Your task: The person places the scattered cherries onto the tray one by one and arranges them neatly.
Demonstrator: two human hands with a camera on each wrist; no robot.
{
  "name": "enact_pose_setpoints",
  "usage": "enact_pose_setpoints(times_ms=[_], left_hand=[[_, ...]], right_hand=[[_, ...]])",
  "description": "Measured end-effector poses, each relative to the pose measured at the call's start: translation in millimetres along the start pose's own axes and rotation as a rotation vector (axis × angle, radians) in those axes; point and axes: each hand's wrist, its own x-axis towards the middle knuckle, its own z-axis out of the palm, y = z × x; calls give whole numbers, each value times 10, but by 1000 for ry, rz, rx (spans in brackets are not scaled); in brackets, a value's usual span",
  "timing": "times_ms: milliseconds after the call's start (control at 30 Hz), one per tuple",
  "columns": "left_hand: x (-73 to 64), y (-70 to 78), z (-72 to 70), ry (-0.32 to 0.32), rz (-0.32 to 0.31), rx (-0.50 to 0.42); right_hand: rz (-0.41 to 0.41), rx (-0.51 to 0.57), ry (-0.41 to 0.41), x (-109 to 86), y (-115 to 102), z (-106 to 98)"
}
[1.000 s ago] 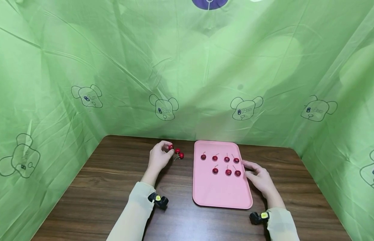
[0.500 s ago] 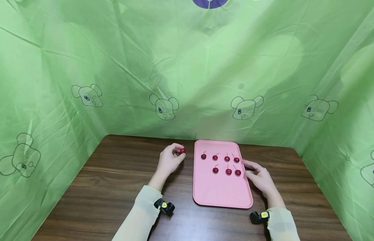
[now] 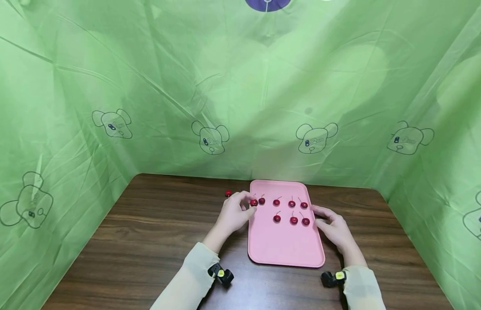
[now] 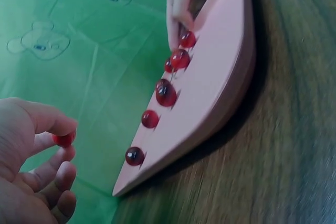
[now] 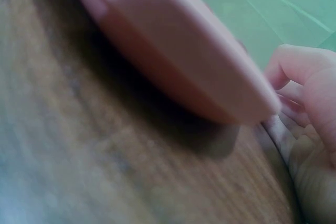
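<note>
My left hand (image 3: pixel 234 213) pinches a red cherry (image 3: pixel 254 203) between thumb and fingertips, over the left rim of the pink tray (image 3: pixel 283 249). In the left wrist view this cherry (image 4: pixel 64 139) shows partly behind the index fingertip. Several dark red cherries with stems lie on the tray in two rows, the nearest one (image 3: pixel 261 201) right beside the held cherry. My right hand (image 3: pixel 335 232) rests at the tray's right edge, its thumb and index finger apart and touching the rim. The right wrist view shows those fingers (image 5: pixel 286 72) at the tray's edge.
Another red cherry (image 3: pixel 228 193) lies on the brown wooden table (image 3: pixel 128 241), left of the tray and behind my left hand. A green curtain (image 3: pixel 240 90) with bear-face drawings hangs around the table's back and sides.
My left hand has moved right with the cherry, from the loose cherries on the table to the tray's left rim. My right hand and the tray have kept their places.
</note>
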Motion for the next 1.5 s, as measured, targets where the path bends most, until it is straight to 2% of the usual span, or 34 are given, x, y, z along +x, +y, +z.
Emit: enact_pose_setpoints(times_ms=[133,467,667,967,1167,1500], left_hand=[[-25,65,53,-38,24,-4],[-82,180,194,-112,33,-42],[-93,179,288,-145,42,-25],[-127,139,382,-200,16,-15],[-142,108,418,-206,10,8],[-133,46,435,-166,-3,109]], right_hand=[[0,-3,3,-6,0,8],[-2,-5,0,0,-11,2],[-7,3,-4,8,10,7],[-7,7,-1,14,25,1],[-4,-3,-5,15,25,1],[-8,-10,-2,17,27,2]])
